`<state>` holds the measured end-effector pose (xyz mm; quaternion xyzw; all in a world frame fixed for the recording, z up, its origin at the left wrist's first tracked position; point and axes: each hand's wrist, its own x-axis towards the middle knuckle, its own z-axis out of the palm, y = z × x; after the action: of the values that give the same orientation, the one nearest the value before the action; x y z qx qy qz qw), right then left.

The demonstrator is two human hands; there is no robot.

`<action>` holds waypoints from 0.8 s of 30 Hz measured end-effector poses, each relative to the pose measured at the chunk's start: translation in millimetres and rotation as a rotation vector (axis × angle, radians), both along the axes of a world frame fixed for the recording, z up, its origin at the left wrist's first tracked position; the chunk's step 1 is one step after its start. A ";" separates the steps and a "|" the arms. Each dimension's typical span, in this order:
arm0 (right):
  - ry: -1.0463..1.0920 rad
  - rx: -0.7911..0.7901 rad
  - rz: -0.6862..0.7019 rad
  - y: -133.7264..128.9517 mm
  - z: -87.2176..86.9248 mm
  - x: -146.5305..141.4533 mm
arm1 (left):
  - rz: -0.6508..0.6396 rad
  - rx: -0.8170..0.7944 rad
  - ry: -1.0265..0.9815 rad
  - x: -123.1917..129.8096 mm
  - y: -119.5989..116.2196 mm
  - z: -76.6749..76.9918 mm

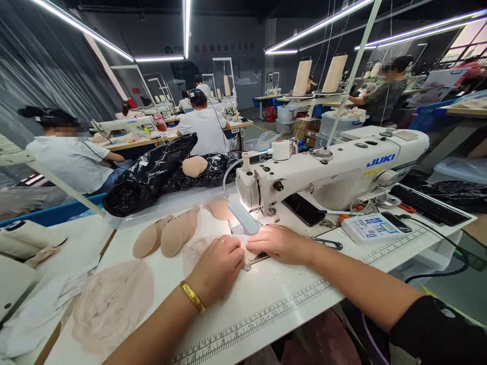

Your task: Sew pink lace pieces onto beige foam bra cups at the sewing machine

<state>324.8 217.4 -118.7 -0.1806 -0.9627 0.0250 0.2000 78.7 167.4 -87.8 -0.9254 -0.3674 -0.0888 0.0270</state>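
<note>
A white sewing machine (323, 170) marked JUKI stands on the table, its needle area lit. A piece of sheer beige fabric (193, 253) lies on its bed. With curled fingers, my left hand (220, 261) holds the fabric down just left of the needle. My right hand (281, 244) is closed on the fabric's right part, its fingertips close to the left hand's. A pale grey flat bar (243, 217) hides the needle and presser foot. Two fanned stacks of beige oval pads (178, 232) rest to the left, and a round sheer beige pile (114, 304) lies nearer me.
Behind the table lies a black plastic bag (152, 177) with a beige pad (195, 166) on it. Right of the needle are a phone (303, 209), scissors (325, 243) and a white box (369, 228). A printed ruler (266, 315) runs along the front edge. Other people sit at machines beyond.
</note>
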 end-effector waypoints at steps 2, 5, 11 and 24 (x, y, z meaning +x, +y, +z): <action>-0.005 -0.006 -0.023 -3.0 1.6 3.0 | -0.010 -0.011 -0.102 -1.5 -1.2 -3.1; -0.022 -0.001 -0.045 -6.0 2.4 5.0 | -0.008 -0.006 -0.122 -1.7 -2.1 -6.8; -0.037 -0.049 -0.035 -6.1 4.6 7.0 | -0.038 0.040 -0.134 4.3 -2.8 -9.5; -0.040 -0.087 -0.017 -7.2 7.3 8.3 | -0.088 0.093 -0.196 2.4 0.4 -16.4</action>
<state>333.2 210.2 -111.3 -0.1976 -0.9629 0.0615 0.1731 81.1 167.8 -104.2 -0.9253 -0.3228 -0.1969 0.0300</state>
